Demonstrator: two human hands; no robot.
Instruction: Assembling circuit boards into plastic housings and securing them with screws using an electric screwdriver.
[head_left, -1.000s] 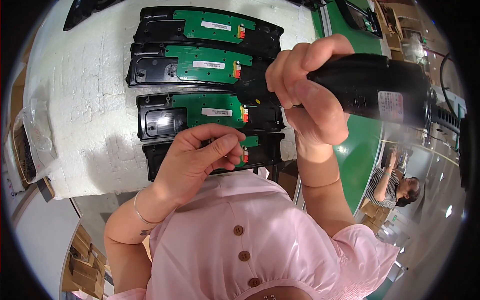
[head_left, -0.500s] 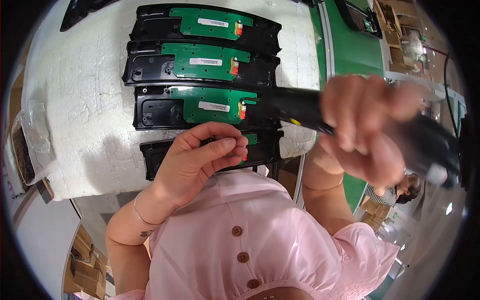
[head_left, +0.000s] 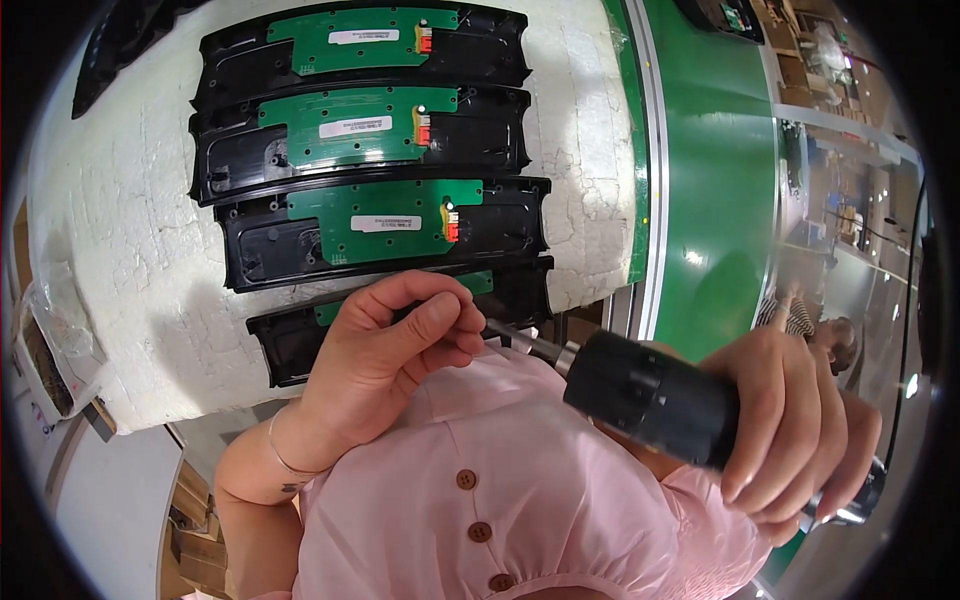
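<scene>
My right hand (head_left: pixel 800 430) is wrapped round a black electric screwdriver (head_left: pixel 650 393), which points left. Its thin metal bit (head_left: pixel 525 340) reaches the fingertips of my left hand (head_left: pixel 390 365). Those fingers are pinched together, and whatever they may hold is hidden. The left hand covers part of the nearest black curved panel (head_left: pixel 520 293), whose green circuit board (head_left: pixel 478 282) shows only in part. Just beyond lies another black panel (head_left: pixel 515 215) with a green circuit board (head_left: pixel 335 225), a white label and a red-and-white connector (head_left: pixel 452 225).
Two more black panels with green boards (head_left: pixel 345 130) (head_left: pixel 350 40) lie in the same row, farther off on a white foam-like surface (head_left: pixel 120 250). A clear plastic bag (head_left: pixel 65 320) is at the left. Beyond the right edge is a green surface (head_left: pixel 710 200); another person (head_left: pixel 830 340) is behind.
My right hand has come lower and nearer, bringing the screwdriver's bit to my left fingertips. My left hand stays pinched. The panels sit farther left in the picture.
</scene>
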